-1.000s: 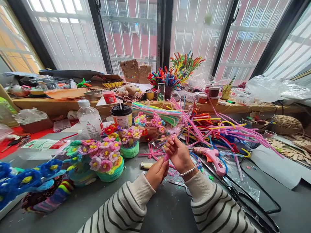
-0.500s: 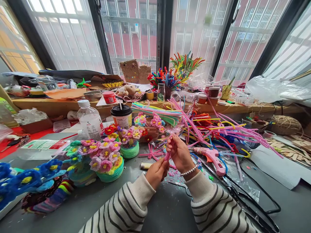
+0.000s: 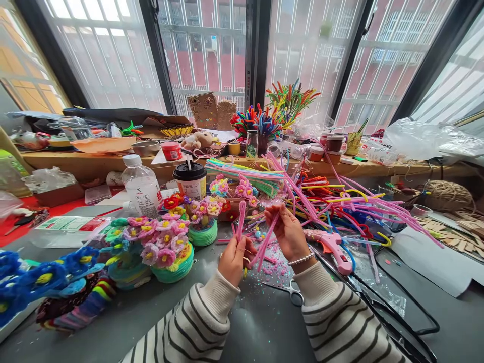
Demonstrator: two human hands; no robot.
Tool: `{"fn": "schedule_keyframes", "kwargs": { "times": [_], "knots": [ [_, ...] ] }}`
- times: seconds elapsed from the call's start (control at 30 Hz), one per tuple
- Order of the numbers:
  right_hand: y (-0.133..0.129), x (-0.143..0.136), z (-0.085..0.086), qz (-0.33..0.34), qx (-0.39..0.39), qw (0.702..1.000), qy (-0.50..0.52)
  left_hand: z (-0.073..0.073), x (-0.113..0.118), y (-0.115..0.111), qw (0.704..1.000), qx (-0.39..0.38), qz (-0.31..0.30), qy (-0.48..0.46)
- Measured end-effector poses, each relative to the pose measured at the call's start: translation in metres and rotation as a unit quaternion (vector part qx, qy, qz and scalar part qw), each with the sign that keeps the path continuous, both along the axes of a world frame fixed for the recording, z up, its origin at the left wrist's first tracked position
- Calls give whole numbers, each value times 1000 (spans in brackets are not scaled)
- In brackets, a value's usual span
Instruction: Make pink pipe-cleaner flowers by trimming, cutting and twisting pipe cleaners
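Observation:
My left hand [image 3: 235,258] is closed on a pink pipe cleaner [image 3: 241,219], whose folded loop stands up above the fingers. In my right hand [image 3: 290,234], fingers pinch another pink length of pipe cleaner [image 3: 266,243], which slants down toward the left hand. Whether the two lengths are joined behind the fingers is hidden. Below the hands, scissors [image 3: 293,291] lie on the grey table [image 3: 249,333] near the right cuff. Pink fluff and glitter [image 3: 274,267] are scattered beneath. A pink glue gun [image 3: 333,248] rests right of my right hand.
Pots of pipe-cleaner flowers [image 3: 166,252] crowd the left, with blue flowers [image 3: 41,277] nearest. Behind them stand a plastic bottle [image 3: 139,186] and a lidded cup [image 3: 190,180]. Loose pipe cleaners [image 3: 363,206] heap at right. A black cable [image 3: 423,330] curves along the right side.
My hands have moved apart, the left going left and slightly down. The pink pipe cleaner, earlier mostly covered between them, now shows as a loop on the left and slanting strands on the right.

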State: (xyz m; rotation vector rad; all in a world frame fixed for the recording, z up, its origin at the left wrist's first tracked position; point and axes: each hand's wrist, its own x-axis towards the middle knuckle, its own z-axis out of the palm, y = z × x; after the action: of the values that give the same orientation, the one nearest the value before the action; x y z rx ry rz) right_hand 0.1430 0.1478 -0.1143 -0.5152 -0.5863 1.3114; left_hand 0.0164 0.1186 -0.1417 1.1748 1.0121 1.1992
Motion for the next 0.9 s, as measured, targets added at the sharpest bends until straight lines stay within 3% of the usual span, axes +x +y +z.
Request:
{"fn": "schedule_keyframes", "kwargs": {
  "times": [0.1,0.37,0.53,0.9],
  "knots": [
    [1,0,-2,24,-6,1000,18,-1,0,1,1000,4,4,-1],
    [-5,-6,0,89,50,995,1,8,1,0,990,-108,-90,0],
    [-8,-8,3,96,45,994,-6,8,2,-1,990,-118,-80,16],
    [-5,-8,-1,83,63,995,-2,5,0,-1,980,-117,-161,6]
  ]
}}
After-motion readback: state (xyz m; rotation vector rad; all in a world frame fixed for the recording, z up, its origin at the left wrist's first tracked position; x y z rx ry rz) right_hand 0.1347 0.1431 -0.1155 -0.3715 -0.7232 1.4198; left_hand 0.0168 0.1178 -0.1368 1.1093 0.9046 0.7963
